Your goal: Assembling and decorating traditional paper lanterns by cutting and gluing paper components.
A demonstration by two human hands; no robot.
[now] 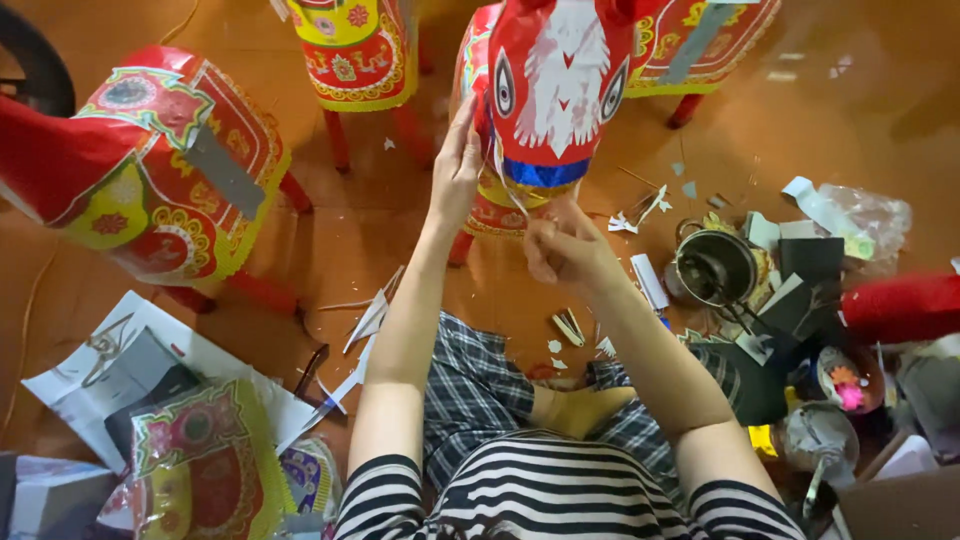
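Orange floor (850, 90) is being used as a workspace, strewn with paper scraps and ringed by red paper horses. One paper horse (555, 90) is being steadied at its neck by the left hand (455, 165), fingers flat and open against its side so the head is kept facing the worker. Just below the muzzle, a thin white strip (512, 190) is being pinched in the closed fingers of the right hand (562, 248). A metal pot (715, 265) is being kept within reach on the right.
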